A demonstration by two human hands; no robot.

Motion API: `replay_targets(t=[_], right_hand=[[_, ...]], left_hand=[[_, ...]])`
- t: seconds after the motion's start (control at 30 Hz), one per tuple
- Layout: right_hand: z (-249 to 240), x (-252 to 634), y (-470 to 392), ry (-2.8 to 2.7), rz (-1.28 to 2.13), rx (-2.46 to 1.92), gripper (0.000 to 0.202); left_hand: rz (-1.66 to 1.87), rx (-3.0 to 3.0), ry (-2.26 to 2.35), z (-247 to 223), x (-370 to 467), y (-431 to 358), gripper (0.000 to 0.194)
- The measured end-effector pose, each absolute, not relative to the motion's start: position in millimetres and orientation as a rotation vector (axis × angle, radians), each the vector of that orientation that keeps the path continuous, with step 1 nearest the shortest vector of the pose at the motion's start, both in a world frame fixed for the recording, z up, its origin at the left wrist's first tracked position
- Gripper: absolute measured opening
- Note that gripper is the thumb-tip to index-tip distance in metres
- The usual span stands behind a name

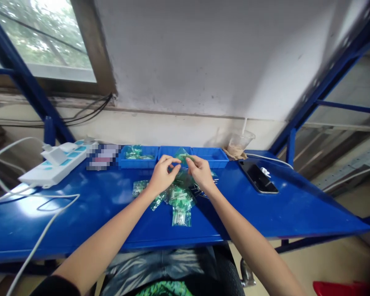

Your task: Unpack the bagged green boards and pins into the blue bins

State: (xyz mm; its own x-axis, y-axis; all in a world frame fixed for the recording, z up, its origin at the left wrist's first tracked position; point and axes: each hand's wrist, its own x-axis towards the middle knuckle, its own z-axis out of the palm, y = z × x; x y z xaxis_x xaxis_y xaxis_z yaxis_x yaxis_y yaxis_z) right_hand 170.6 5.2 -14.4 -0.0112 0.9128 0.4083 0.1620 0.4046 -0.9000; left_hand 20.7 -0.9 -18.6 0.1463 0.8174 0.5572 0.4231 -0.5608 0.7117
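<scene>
A small green-and-clear plastic bag (182, 154) is held up over the middle of the blue table. My right hand (201, 172) pinches its right side between thumb and fingers. From the left, my left hand (165, 172) has thumb and forefinger closed at the bag's other edge. Below my hands lies a pile of filled green bags (181, 197), with small white pieces showing through the plastic. Thin metal pieces (199, 190) lie scattered beside my right wrist, partly hidden by it.
Behind my hands stands a row of blue bins (211, 155); the left one contains green bags (134, 152). A cup with a straw (239, 142), a phone (259, 176) and white earphones (265, 172) are on the right. A power strip (60, 162) and its white cable (54, 218) occupy the left.
</scene>
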Motion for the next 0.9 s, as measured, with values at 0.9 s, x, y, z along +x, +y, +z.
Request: replay_targets(t=[0.9], right_hand=[[-11.7,158.1,-0.2,-1.436,0.684,-1.142,0.034]], left_hand=[[1.390,2.277,1.262,-8.6,14.9,-3.4,0.018]])
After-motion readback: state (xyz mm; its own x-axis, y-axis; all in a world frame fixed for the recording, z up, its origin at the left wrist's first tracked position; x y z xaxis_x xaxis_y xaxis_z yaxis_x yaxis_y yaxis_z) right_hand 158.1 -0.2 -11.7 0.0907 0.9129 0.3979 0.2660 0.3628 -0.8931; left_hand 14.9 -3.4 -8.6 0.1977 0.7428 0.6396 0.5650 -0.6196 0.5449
